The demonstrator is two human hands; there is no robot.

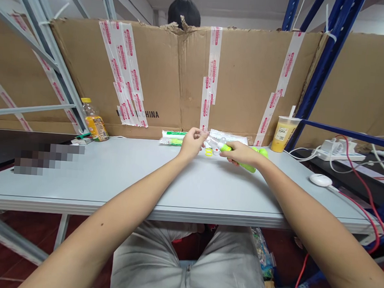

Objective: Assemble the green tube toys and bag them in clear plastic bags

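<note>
My right hand [239, 154] is closed around a lime-green and clear object [248, 167] whose exact kind I cannot make out. Its see-through part [214, 143] points left toward my left hand [194, 142], whose fingers are pinched together at that end. Just below, yellow rings [209, 152] lie on the table beside a small white round piece [216, 152] with a red mark. Behind my left hand is a clear packet [172, 138] with a green-and-white label and something lime green in it. Another clear and white packet [230, 137] lies behind my right hand.
The light grey table [110, 178] ends at a cardboard wall [157, 80]. A yellow-capped bottle [96, 122] stands at the back left, a cup of yellow drink [282, 133] at the back right. A white disc [321, 180] with a red cable and a power strip [338, 152] are at right.
</note>
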